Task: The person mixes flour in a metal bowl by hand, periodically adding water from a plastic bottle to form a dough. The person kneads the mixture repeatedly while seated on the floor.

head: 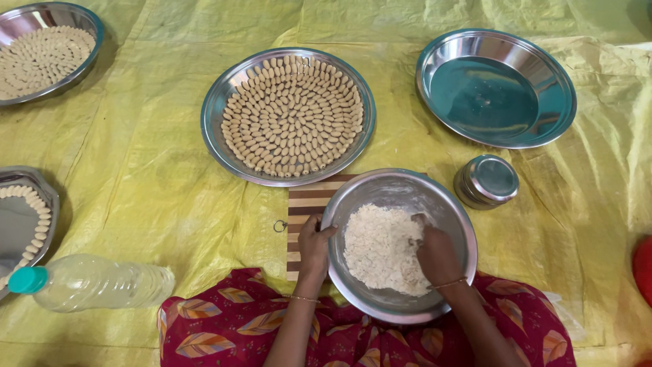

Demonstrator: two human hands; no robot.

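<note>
Down at the bottom centre of the frame, a steel bowl [401,197] sits tilted toward the person, half resting on a striped wooden board [305,204] and half on their lap, which is covered in red cloth with a leaf print [224,326]. Inside the bowl is a heap of pale crumbly dough [377,248]. The right hand [438,255] is pushed into the dough from the right side; its fingers are buried in the crumbs, so I can't tell if they're spread or bunched. The left hand [314,245] grips the bowl's left rim, fingers pressed together on the outside and thumb hooked over the edge.

Just above the bowl, middle of the frame, there's a big steel plate [214,115] packed with small oval dough pieces [292,115] laid in neat rings. Upper right is another steel plate [496,88], and a small lidded steel container [486,181] stands just right of the bowl. Upper left corner has one more plate with shaped pieces [44,51], and at the left edge a tray [20,217] has a single curved row of them. A clear plastic bottle with a teal cap [95,282] lies on its side at lower left. Everything sits on a yellow plastic sheet [149,183].
</note>
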